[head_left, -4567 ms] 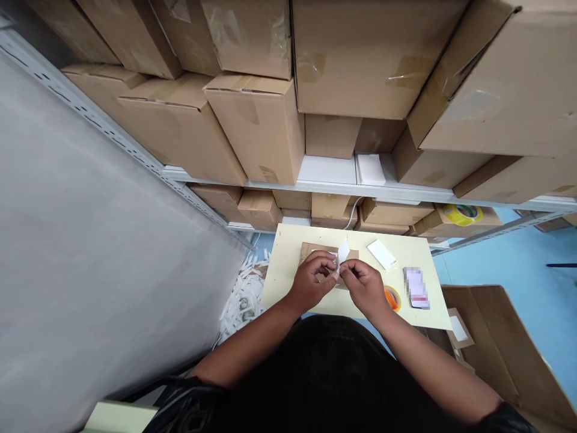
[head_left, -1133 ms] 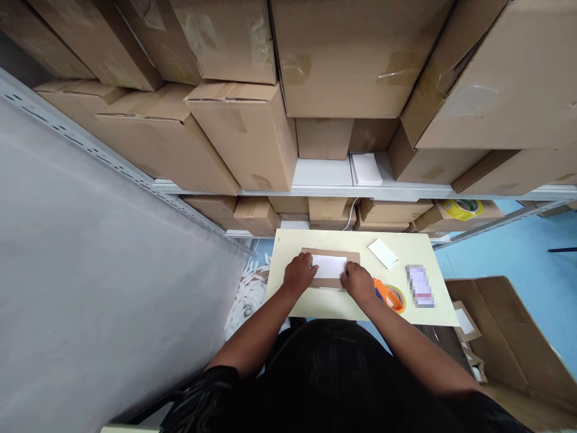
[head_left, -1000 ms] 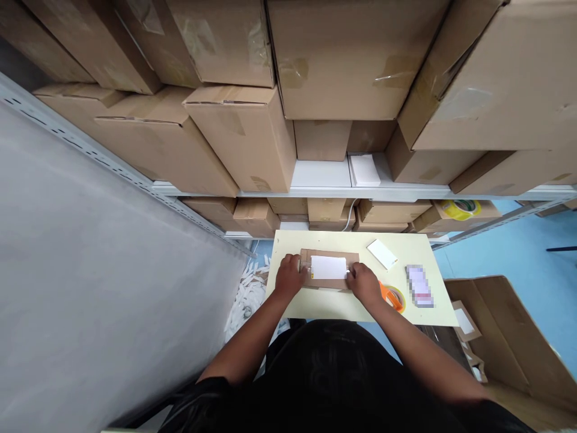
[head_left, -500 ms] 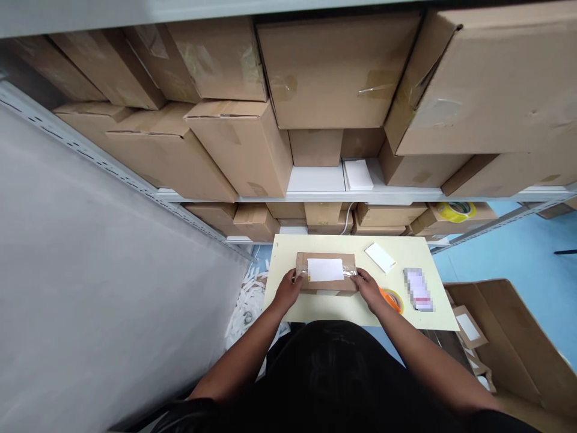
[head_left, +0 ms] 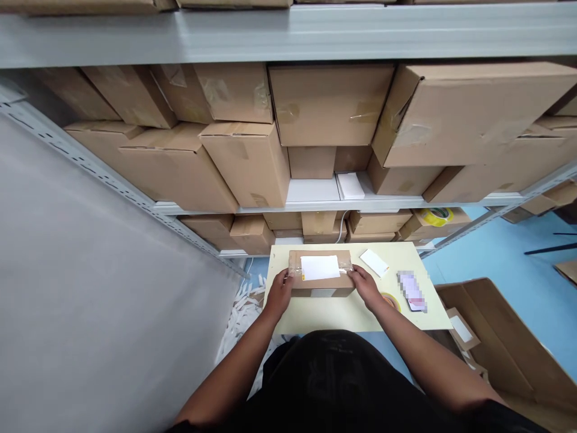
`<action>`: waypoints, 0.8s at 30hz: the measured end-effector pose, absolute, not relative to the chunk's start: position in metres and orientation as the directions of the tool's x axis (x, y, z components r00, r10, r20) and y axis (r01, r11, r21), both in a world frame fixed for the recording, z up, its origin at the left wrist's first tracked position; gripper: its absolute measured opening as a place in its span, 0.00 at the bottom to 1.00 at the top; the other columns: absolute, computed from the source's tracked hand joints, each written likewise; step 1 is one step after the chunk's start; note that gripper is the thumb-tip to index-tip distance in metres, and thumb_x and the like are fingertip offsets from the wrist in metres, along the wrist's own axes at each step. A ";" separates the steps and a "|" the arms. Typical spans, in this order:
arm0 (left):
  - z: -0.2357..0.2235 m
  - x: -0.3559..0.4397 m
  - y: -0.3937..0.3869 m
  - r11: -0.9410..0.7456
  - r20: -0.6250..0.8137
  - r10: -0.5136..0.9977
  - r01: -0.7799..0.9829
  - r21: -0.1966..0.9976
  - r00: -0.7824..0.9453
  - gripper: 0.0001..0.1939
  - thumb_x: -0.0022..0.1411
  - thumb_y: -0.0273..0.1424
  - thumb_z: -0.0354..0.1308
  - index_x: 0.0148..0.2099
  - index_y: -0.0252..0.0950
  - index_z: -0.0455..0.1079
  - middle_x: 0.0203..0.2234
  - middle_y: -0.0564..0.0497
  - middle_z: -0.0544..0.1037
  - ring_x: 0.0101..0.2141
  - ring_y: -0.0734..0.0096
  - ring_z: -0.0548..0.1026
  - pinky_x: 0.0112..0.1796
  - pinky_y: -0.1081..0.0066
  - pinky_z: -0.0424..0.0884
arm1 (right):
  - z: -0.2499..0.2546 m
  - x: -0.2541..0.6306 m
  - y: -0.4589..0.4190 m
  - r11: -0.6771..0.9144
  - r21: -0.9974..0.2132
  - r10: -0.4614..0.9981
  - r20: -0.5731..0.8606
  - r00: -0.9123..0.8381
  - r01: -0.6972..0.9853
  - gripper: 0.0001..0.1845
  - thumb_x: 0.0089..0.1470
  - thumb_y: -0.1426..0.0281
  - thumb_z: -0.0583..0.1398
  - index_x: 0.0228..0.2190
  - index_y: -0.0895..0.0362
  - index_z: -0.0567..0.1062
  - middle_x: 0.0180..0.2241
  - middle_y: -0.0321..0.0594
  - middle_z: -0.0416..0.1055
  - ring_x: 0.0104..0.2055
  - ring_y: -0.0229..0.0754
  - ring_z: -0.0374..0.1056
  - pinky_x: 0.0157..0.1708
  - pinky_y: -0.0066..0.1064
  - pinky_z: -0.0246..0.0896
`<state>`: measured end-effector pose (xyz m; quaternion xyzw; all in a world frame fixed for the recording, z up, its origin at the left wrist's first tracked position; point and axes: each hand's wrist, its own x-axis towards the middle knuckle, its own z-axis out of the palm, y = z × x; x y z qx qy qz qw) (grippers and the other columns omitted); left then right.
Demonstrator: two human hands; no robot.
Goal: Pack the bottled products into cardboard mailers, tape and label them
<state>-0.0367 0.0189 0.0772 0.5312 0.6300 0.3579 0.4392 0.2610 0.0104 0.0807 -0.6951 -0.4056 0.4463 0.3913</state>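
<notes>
A brown cardboard box [head_left: 301, 285] with a white label [head_left: 320, 267] and clear tape across its top is between my hands, over the pale yellow table [head_left: 311, 317]. My left hand [head_left: 280, 291] grips its left end. On the right end, my right hand [head_left: 364, 282] holds it with the fingers at the taped edge. Partly covered by my right forearm lies a roll of yellow tape [head_left: 392, 300]. A stack of white labels [head_left: 374, 263] and a phone [head_left: 411, 291], its screen blurred, rest farther right.
Shelves [head_left: 288, 203] packed with cardboard boxes [head_left: 246, 162] rise behind the table. Another tape roll [head_left: 437, 216] sits on a lower-shelf box. A large open carton [head_left: 500, 337] holding small boxes stands at right. White paper scraps [head_left: 238, 319] litter the floor at left, beside a grey wall [head_left: 108, 300].
The camera view has tilted up, showing more of the upper shelf. The box has tipped slightly so more of its front side shows; both hands keep hold of it.
</notes>
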 end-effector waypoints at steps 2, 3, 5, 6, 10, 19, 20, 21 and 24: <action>0.074 -0.045 0.022 0.161 -0.163 0.986 0.333 0.929 -0.020 0.26 0.70 0.48 0.50 0.58 0.36 0.73 0.53 0.41 0.78 0.54 0.53 0.74 0.56 0.56 0.67 | 0.084 0.251 0.005 -0.344 -0.916 0.908 -0.270 0.321 0.204 0.23 0.51 0.54 0.62 0.44 0.52 0.83 0.44 0.40 0.82 0.47 0.52 0.75 0.46 0.39 0.69; 0.073 -0.049 0.024 0.153 -0.161 0.987 0.327 0.933 -0.003 0.26 0.70 0.49 0.50 0.58 0.36 0.73 0.53 0.40 0.78 0.54 0.53 0.74 0.56 0.56 0.67 | 0.086 0.245 0.001 -0.331 -0.923 0.905 -0.251 0.343 0.198 0.23 0.51 0.55 0.62 0.43 0.52 0.84 0.43 0.40 0.82 0.46 0.52 0.75 0.45 0.39 0.69; 0.073 -0.058 0.029 0.132 -0.151 0.988 0.323 0.937 0.033 0.27 0.70 0.49 0.50 0.58 0.35 0.73 0.53 0.40 0.78 0.53 0.53 0.74 0.56 0.56 0.67 | 0.091 0.234 -0.007 -0.306 -0.932 0.899 -0.216 0.382 0.192 0.21 0.51 0.55 0.62 0.42 0.52 0.84 0.42 0.40 0.82 0.45 0.52 0.75 0.44 0.38 0.69; 0.075 -0.062 0.032 0.117 -0.143 0.988 0.323 0.939 0.058 0.27 0.70 0.49 0.50 0.59 0.35 0.73 0.53 0.40 0.78 0.53 0.53 0.74 0.56 0.56 0.67 | 0.093 0.229 -0.012 -0.301 -0.934 0.892 -0.206 0.402 0.190 0.20 0.51 0.55 0.62 0.41 0.52 0.84 0.42 0.40 0.83 0.45 0.52 0.75 0.44 0.38 0.69; 0.094 -0.065 0.044 0.054 -0.110 0.983 0.337 0.940 0.148 0.26 0.70 0.47 0.50 0.59 0.36 0.72 0.55 0.41 0.76 0.54 0.54 0.74 0.57 0.58 0.67 | 0.103 0.220 -0.033 -0.317 -0.935 0.838 -0.198 0.508 0.159 0.19 0.52 0.57 0.61 0.40 0.52 0.84 0.43 0.41 0.82 0.46 0.52 0.75 0.43 0.39 0.70; 0.133 0.012 0.042 -0.051 -0.072 0.939 0.342 0.938 0.337 0.25 0.70 0.45 0.50 0.61 0.37 0.71 0.57 0.41 0.73 0.54 0.56 0.74 0.56 0.60 0.69 | 0.126 0.271 -0.094 -0.345 -0.939 0.693 -0.251 0.675 0.005 0.25 0.54 0.54 0.61 0.49 0.51 0.82 0.49 0.40 0.80 0.52 0.55 0.73 0.45 0.40 0.70; 0.135 0.025 0.040 -0.060 -0.072 0.930 0.343 0.938 0.361 0.25 0.71 0.45 0.50 0.61 0.37 0.71 0.58 0.41 0.73 0.55 0.56 0.73 0.56 0.60 0.69 | 0.126 0.281 -0.101 -0.340 -0.941 0.679 -0.250 0.691 -0.006 0.25 0.54 0.53 0.61 0.49 0.51 0.82 0.50 0.40 0.80 0.52 0.55 0.73 0.47 0.40 0.69; 0.136 0.040 0.038 -0.072 -0.071 0.921 0.345 0.936 0.383 0.24 0.71 0.45 0.50 0.61 0.37 0.71 0.58 0.41 0.72 0.55 0.56 0.73 0.56 0.59 0.69 | 0.127 0.292 -0.109 -0.333 -0.943 0.662 -0.247 0.708 -0.017 0.26 0.54 0.53 0.61 0.49 0.52 0.81 0.50 0.40 0.80 0.53 0.55 0.72 0.48 0.40 0.68; 0.142 0.088 0.027 -0.116 -0.054 0.896 0.350 0.930 0.441 0.25 0.71 0.46 0.50 0.61 0.38 0.71 0.58 0.41 0.73 0.55 0.55 0.73 0.56 0.60 0.69 | 0.126 0.331 -0.134 -0.313 -0.949 0.609 -0.231 0.759 -0.037 0.28 0.53 0.53 0.61 0.50 0.53 0.81 0.52 0.41 0.79 0.54 0.56 0.71 0.50 0.40 0.67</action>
